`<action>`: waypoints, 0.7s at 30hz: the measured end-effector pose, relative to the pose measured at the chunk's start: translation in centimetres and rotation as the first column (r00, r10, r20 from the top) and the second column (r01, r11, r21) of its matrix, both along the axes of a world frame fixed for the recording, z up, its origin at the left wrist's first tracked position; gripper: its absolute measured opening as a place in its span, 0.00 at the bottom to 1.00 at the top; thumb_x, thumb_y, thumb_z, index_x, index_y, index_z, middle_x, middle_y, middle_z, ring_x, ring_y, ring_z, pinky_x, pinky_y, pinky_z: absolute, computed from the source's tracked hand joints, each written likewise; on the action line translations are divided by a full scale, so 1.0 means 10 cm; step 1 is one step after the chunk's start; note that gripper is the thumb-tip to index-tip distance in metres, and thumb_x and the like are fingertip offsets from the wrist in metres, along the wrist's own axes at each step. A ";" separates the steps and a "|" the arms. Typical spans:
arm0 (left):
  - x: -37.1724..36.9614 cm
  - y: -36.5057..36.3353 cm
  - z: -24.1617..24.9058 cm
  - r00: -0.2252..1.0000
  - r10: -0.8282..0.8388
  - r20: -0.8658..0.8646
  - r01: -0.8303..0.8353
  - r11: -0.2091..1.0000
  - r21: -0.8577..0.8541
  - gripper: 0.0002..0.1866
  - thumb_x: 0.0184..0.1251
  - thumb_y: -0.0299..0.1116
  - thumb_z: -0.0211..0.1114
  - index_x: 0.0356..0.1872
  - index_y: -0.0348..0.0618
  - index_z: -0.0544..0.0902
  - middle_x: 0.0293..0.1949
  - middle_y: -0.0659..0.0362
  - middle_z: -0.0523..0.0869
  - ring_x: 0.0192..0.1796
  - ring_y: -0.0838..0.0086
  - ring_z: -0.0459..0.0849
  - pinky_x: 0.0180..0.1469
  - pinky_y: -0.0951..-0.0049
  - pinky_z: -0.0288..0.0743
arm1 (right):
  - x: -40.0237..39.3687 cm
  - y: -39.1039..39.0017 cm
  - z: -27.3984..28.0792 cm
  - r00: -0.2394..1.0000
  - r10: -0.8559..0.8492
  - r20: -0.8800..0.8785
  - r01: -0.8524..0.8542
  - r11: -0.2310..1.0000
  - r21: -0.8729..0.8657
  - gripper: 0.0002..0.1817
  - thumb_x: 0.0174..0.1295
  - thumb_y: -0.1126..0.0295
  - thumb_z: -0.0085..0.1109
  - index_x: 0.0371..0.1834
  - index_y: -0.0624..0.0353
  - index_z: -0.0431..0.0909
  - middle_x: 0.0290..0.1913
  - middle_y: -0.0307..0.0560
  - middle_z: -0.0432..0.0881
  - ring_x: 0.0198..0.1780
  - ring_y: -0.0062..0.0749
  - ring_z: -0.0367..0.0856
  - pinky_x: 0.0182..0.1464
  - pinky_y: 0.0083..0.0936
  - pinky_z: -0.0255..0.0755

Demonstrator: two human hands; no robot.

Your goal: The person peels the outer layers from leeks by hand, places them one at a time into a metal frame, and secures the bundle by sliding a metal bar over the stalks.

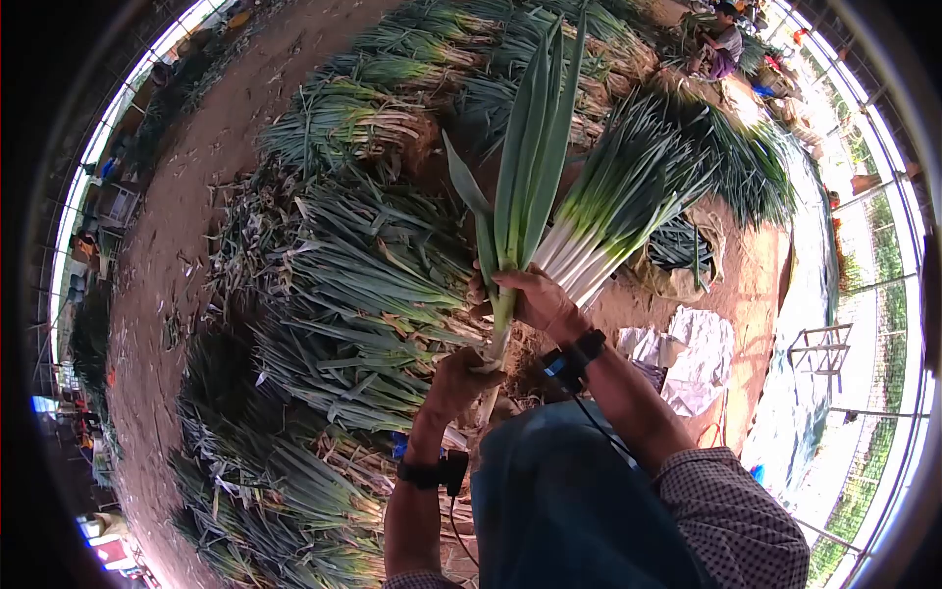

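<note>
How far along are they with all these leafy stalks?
Some look done: the fanned pile of clean white-and-green stalks on the right. In hand is one thick broad-leaved green stalk, left hand lower, right hand higher. Plenty seems left: the long green heap with brownish ends on the left.

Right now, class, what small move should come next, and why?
Probably a light downward peel by the left hand: it grips the long green-and-white leek low on its stem, while the right hand steadies it higher up.
</note>
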State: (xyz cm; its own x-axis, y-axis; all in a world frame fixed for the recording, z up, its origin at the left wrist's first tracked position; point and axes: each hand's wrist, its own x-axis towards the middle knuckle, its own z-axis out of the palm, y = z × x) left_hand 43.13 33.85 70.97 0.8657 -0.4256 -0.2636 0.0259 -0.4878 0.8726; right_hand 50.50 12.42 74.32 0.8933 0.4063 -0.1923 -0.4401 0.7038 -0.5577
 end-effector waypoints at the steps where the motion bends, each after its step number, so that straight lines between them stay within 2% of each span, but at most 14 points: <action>1: -0.06 -0.01 -0.02 0.998 0.016 0.067 -0.017 1.000 0.016 0.16 0.58 0.34 0.79 0.38 0.35 0.83 0.31 0.50 0.87 0.34 0.64 0.87 0.40 0.62 0.80 | 0.00 0.02 -0.05 0.999 -0.045 0.015 0.046 0.999 -0.027 0.18 0.68 0.71 0.62 0.59 0.65 0.76 0.46 0.50 0.84 0.49 0.38 0.84 0.52 0.46 0.86; 3: -0.15 -0.03 -0.04 0.978 0.043 0.204 -0.053 0.998 0.044 0.14 0.60 0.30 0.78 0.40 0.35 0.82 0.32 0.47 0.85 0.36 0.55 0.88 0.40 0.60 0.80 | 0.04 0.07 -0.27 0.989 -0.136 0.052 0.140 0.987 -0.079 0.16 0.70 0.70 0.62 0.57 0.65 0.77 0.44 0.50 0.84 0.46 0.37 0.85 0.49 0.43 0.86; 6: -0.22 0.03 -0.29 0.822 0.013 0.569 -0.051 0.997 0.050 0.12 0.62 0.25 0.75 0.41 0.35 0.81 0.35 0.45 0.85 0.37 0.52 0.86 0.41 0.61 0.80 | 0.09 0.16 -0.50 0.969 -0.247 0.000 0.238 0.930 -0.280 0.13 0.72 0.67 0.62 0.50 0.65 0.78 0.40 0.46 0.82 0.42 0.35 0.84 0.45 0.40 0.86; 9: -0.30 -0.01 -0.33 0.849 0.334 0.410 -0.229 0.931 -0.284 0.07 0.64 0.24 0.69 0.41 0.35 0.82 0.35 0.49 0.86 0.35 0.61 0.85 0.40 0.64 0.78 | 0.06 0.19 -0.70 0.934 -0.352 0.068 0.352 0.865 -0.359 0.12 0.73 0.65 0.63 0.50 0.62 0.78 0.41 0.44 0.81 0.40 0.32 0.84 0.39 0.35 0.83; 10: -0.35 -0.03 -0.28 0.849 0.368 0.378 -0.304 0.927 -0.220 0.08 0.66 0.24 0.66 0.44 0.36 0.82 0.34 0.51 0.85 0.34 0.67 0.82 0.40 0.69 0.76 | 0.04 0.20 -0.58 0.926 -0.377 0.010 0.344 0.834 -0.432 0.12 0.73 0.65 0.63 0.50 0.61 0.78 0.40 0.43 0.80 0.38 0.30 0.82 0.38 0.34 0.82; 12: -0.41 0.02 -0.09 0.878 0.454 0.153 -0.437 0.890 -0.132 0.08 0.67 0.25 0.65 0.46 0.37 0.83 0.35 0.55 0.86 0.34 0.71 0.82 0.40 0.70 0.76 | 0.01 0.21 -0.35 0.896 -0.434 -0.097 0.308 0.762 -0.570 0.11 0.73 0.64 0.63 0.50 0.60 0.77 0.39 0.41 0.78 0.35 0.28 0.79 0.36 0.32 0.80; 13: -0.43 0.05 -0.03 0.869 0.494 0.039 -0.490 0.868 -0.077 0.09 0.68 0.25 0.65 0.47 0.37 0.83 0.35 0.56 0.86 0.34 0.73 0.81 0.40 0.71 0.76 | 0.00 0.19 -0.38 0.883 -0.458 -0.097 0.340 0.769 -0.542 0.12 0.73 0.64 0.63 0.50 0.60 0.77 0.38 0.40 0.77 0.35 0.27 0.78 0.37 0.33 0.81; 14: -0.48 0.12 -0.17 0.835 0.549 0.036 -0.510 0.796 -0.324 0.08 0.71 0.26 0.64 0.48 0.38 0.83 0.36 0.62 0.86 0.35 0.76 0.82 0.39 0.71 0.76 | -0.01 0.15 -0.44 0.870 -0.483 -0.099 0.372 0.774 -0.513 0.12 0.73 0.64 0.62 0.50 0.60 0.76 0.38 0.40 0.77 0.35 0.26 0.76 0.39 0.33 0.82; 15: -0.48 0.14 -0.23 0.812 0.575 -0.101 -0.545 0.684 -0.485 0.08 0.72 0.26 0.63 0.48 0.38 0.82 0.36 0.62 0.85 0.35 0.76 0.82 0.38 0.72 0.76 | -0.01 0.11 -0.52 0.857 -0.505 -0.101 0.401 0.778 -0.483 0.12 0.73 0.64 0.62 0.50 0.60 0.76 0.37 0.39 0.76 0.35 0.25 0.75 0.40 0.34 0.84; 16: -0.50 0.17 -0.26 0.784 0.572 -0.240 -0.580 0.537 -0.612 0.07 0.73 0.27 0.62 0.48 0.37 0.81 0.36 0.63 0.85 0.35 0.76 0.82 0.38 0.72 0.76 | 0.05 0.09 -0.64 0.842 -0.512 -0.170 0.413 0.815 -0.407 0.11 0.73 0.64 0.62 0.49 0.59 0.75 0.36 0.38 0.73 0.36 0.26 0.75 0.48 0.42 0.87; 18: -0.61 0.32 -0.44 0.742 0.516 -0.428 -0.644 0.373 -0.668 0.05 0.77 0.28 0.61 0.46 0.39 0.78 0.33 0.63 0.83 0.33 0.79 0.80 0.35 0.74 0.74 | 0.02 0.00 -0.78 0.806 -0.562 -0.184 0.456 0.789 -0.410 0.10 0.73 0.65 0.63 0.49 0.58 0.76 0.37 0.40 0.76 0.39 0.30 0.79 0.53 0.49 0.86; 19: -0.66 0.50 -0.51 0.829 0.499 -0.252 -0.546 0.625 -0.558 0.05 0.76 0.30 0.63 0.44 0.40 0.78 0.33 0.64 0.81 0.33 0.80 0.78 0.33 0.73 0.72 | 0.01 -0.08 -0.78 0.788 -0.588 -0.181 0.481 0.773 -0.413 0.10 0.73 0.66 0.63 0.49 0.58 0.76 0.37 0.41 0.77 0.40 0.32 0.81 0.56 0.53 0.86; 20: -0.71 0.72 -0.55 0.902 0.423 -0.086 -0.422 0.823 -0.380 0.06 0.76 0.32 0.64 0.43 0.41 0.78 0.33 0.64 0.79 0.33 0.81 0.76 0.32 0.72 0.70 | 0.00 -0.19 -0.93 0.788 -0.589 -0.179 0.505 0.785 -0.360 0.10 0.72 0.66 0.63 0.49 0.59 0.76 0.39 0.44 0.79 0.42 0.36 0.83 0.58 0.58 0.84; 21: -0.66 0.78 -0.22 0.900 0.401 -0.172 -0.436 0.851 -0.294 0.09 0.76 0.36 0.65 0.42 0.41 0.77 0.32 0.63 0.79 0.32 0.81 0.75 0.31 0.71 0.69 | -0.01 -0.27 -0.97 0.782 -0.603 -0.157 0.532 0.777 -0.336 0.10 0.72 0.66 0.64 0.48 0.59 0.77 0.40 0.44 0.80 0.43 0.36 0.83 0.59 0.58 0.84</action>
